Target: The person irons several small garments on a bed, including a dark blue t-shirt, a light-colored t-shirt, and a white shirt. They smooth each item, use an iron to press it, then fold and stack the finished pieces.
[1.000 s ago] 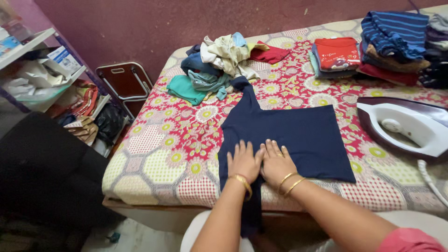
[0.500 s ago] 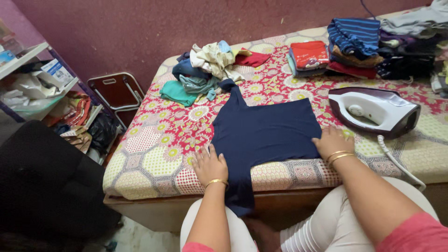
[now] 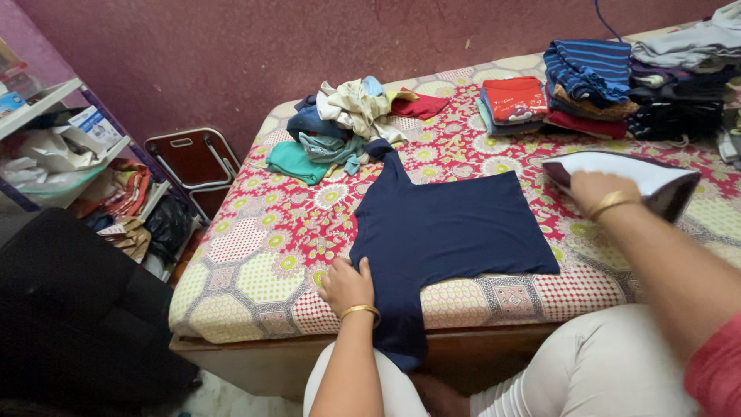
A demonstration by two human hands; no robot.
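A navy blue garment (image 3: pixel 451 224) lies spread flat on the patterned bed cover (image 3: pixel 262 255), one end hanging over the near edge. My left hand (image 3: pixel 347 284) rests flat on the garment's lower left corner, holding nothing. At the right, my right hand (image 3: pixel 593 190) is wrapped around the handle of a white and maroon clothes iron (image 3: pixel 656 181), which stands on the cover just right of the garment.
A heap of unfolded clothes (image 3: pixel 347 123) lies at the back of the bed. Folded stacks (image 3: pixel 594 85) line the back right. A folded chair (image 3: pixel 193 158) leans by the wall, and shelves (image 3: pixel 62 147) with clutter stand at the left.
My hands moved apart from the garment's middle. The right hand left the garment's right edge and took hold of the iron; the left stays at the lower left corner.
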